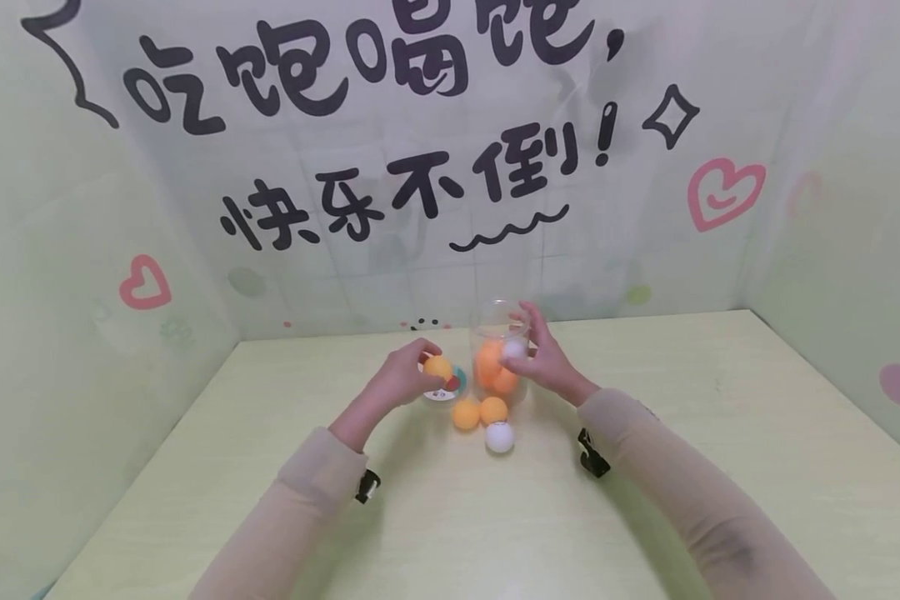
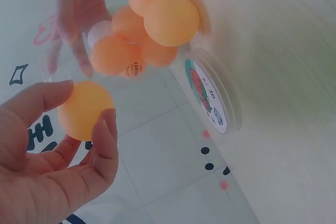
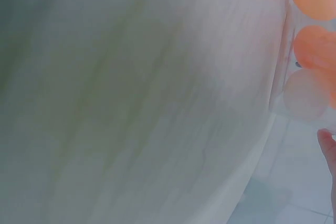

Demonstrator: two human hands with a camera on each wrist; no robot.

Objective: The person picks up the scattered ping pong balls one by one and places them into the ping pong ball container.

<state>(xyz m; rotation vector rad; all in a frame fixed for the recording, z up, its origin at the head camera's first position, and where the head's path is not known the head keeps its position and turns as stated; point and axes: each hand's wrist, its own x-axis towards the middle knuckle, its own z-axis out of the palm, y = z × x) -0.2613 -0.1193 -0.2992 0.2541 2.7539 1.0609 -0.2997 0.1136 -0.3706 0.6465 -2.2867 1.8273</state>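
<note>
My left hand [image 1: 412, 372] pinches an orange ping-pong ball [image 2: 85, 110] between thumb and fingers, left of a clear plastic jar [image 1: 483, 325]. The upright jar has several orange balls [image 1: 489, 363] and a white ball [image 3: 306, 94] inside. At its right side, my right hand [image 1: 546, 357] grips the jar near the rim, thumb in front and fingers toward the back. Two orange balls [image 1: 466, 414] and a white ball [image 1: 499, 437] lie on the table before the jar. A round lid [image 2: 212, 95] with a printed label lies beside it, partly hidden by my left hand in the head view.
The pale wooden table [image 1: 450, 533] ends at a back wall [image 1: 330, 283] covered with a printed sheet bearing large black writing. Side walls stand left and right. Black clips [image 1: 593, 454] hang by both sleeves.
</note>
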